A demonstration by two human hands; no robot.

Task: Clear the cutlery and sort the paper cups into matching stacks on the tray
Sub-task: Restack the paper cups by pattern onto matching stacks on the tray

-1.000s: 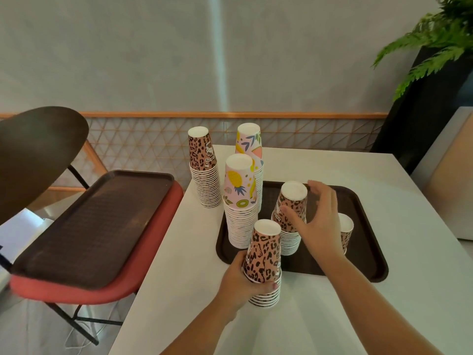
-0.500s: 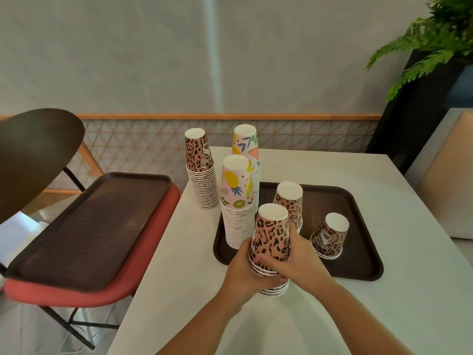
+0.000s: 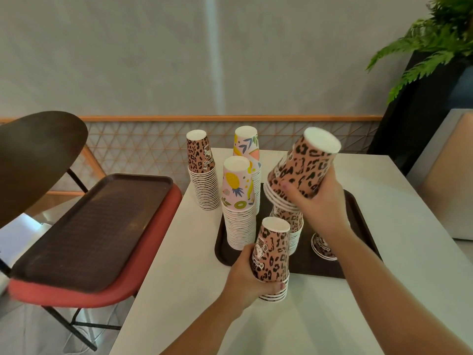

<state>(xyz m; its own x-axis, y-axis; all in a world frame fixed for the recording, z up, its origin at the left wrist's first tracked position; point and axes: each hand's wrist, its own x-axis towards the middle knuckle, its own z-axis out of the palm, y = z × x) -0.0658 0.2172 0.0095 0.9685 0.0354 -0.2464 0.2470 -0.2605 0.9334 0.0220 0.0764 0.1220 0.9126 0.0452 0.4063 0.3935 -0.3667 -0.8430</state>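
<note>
Two trays show. Farthest left, a spare brown tray (image 3: 89,226) lies on the red seat of a chair (image 3: 107,288) whose dark backrest curves up at the frame's edge. Right of it begins the white table (image 3: 179,290). Near the table's far left corner a tall leopard-print stack (image 3: 203,175) stands upside down on the bare tabletop, off the tray. Next comes a fruit-print stack (image 3: 238,203) on the left end of the dark tray (image 3: 358,267), with a second fruit-print stack (image 3: 247,149) just behind it.

The left hand (image 3: 248,280) grips a short leopard stack (image 3: 272,254) around its lower part, the stack standing on the table at the tray's near edge. Behind it, another leopard stack (image 3: 290,226) sits on the tray, partly hidden. Above that one, the right hand (image 3: 320,203) grasps a lifted bunch of leopard cups (image 3: 302,170), tilted to the right, clear of everything below. The right forearm crosses in front of a low leopard cup (image 3: 322,248) on the tray, hiding most of it.

Behind the table runs an orange lattice railing (image 3: 143,147) under a pale wall. At far right a fern (image 3: 435,39) hangs over a dark planter, with a beige seat beside it.
</note>
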